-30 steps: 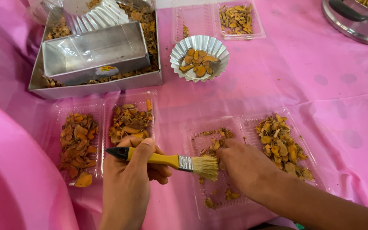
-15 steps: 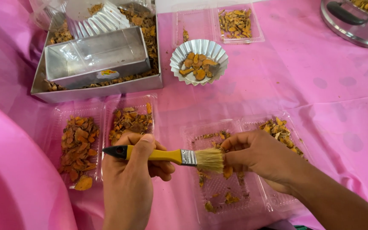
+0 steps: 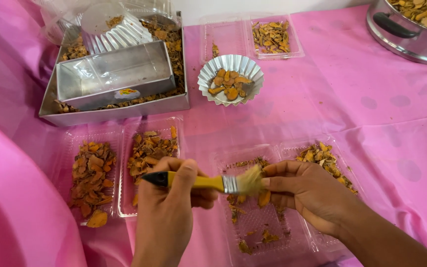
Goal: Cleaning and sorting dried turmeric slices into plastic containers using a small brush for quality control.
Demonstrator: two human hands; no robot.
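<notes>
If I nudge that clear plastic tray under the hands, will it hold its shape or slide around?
The clear plastic tray looks thin, so it would probably flex. Holding only a few dried orange slices, it seems light and may skid on the pink tablecloth.

Paintbrush (image 3: 201,182): yellow handle, black tip, metal ferrule, pale bristles, held level | Dried orange slice (image 3: 264,198): pinched against the bristles | Clear plastic tray (image 3: 277,237): open beneath, a few crumbs inside
</notes>
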